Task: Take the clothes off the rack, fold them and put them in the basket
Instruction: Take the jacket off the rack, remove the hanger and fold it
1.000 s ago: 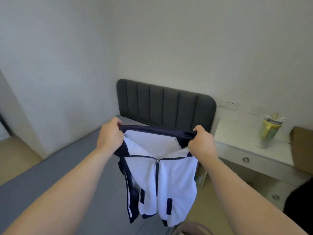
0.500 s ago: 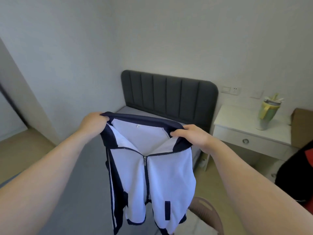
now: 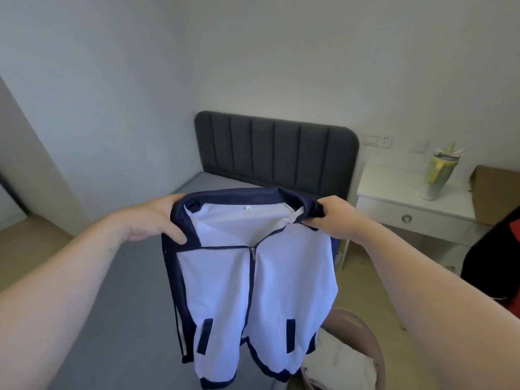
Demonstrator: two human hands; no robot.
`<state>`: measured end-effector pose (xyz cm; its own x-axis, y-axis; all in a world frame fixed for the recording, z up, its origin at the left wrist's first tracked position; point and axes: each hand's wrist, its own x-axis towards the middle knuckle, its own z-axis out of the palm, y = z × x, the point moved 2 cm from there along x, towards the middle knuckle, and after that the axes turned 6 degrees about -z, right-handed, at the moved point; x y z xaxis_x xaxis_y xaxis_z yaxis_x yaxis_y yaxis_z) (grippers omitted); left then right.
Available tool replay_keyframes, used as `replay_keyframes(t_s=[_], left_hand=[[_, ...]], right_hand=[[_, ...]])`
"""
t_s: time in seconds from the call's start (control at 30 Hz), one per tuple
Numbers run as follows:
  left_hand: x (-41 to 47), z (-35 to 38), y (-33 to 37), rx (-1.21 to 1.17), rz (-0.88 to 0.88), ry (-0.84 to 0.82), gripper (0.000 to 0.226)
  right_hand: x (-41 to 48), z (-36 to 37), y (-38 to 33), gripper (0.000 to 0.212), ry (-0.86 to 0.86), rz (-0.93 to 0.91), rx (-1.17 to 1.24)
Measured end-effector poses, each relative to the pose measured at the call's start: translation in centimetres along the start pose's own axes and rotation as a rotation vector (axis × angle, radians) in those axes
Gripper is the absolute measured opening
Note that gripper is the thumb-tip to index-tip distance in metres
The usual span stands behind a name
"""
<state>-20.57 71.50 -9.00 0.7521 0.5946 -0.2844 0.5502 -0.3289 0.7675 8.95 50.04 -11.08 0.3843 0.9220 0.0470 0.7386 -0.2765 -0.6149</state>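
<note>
A white zip-up jacket [image 3: 253, 299] with navy collar, trim and pocket strips hangs in the air in front of me, front side facing me, zip partly done up. My left hand [image 3: 157, 218] grips its left shoulder by the collar. My right hand [image 3: 334, 218] grips the right shoulder by the collar. A pinkish-brown plastic basket [image 3: 363, 333] stands on the floor at the lower right, partly hidden behind the jacket, with pale folded cloth [image 3: 337, 361] inside it. The rack is out of view.
A bed with a grey mattress [image 3: 126, 305] and dark padded headboard [image 3: 275, 156] lies below and behind the jacket. To the right stands a white bedside table [image 3: 416, 218] with a green-yellow cup [image 3: 439, 173] and a brown box [image 3: 495, 192]. Something black and red [image 3: 495, 263] shows at the right edge.
Both hands have spread further apart, pulling the collar and shoulders of the jacket wider. The jacket hangs flatter, and more of the basket shows at the lower right.
</note>
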Motion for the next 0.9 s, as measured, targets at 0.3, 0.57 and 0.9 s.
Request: replay_keyframes(t_s=[0.3, 0.57, 0.9], left_hand=[[-0.4, -3.3, -5.1, 0.347, 0.061, 0.724, 0.013], [-0.3, -3.9, -7.2, 0.117, 0.015, 0.730, 0.010], [-1.5, -5.5, -8.3, 0.785, 0.180, 0.391, 0.066]], right_hand=[[-1.9, 4.3, -4.0, 0.034, 0.164, 0.071, -0.081], [-3.5, 3.7, -6.6, 0.039, -0.083, 0.066, -0.226], [-3.4, 4.3, -4.4, 0.014, 0.176, 0.187, -0.388]])
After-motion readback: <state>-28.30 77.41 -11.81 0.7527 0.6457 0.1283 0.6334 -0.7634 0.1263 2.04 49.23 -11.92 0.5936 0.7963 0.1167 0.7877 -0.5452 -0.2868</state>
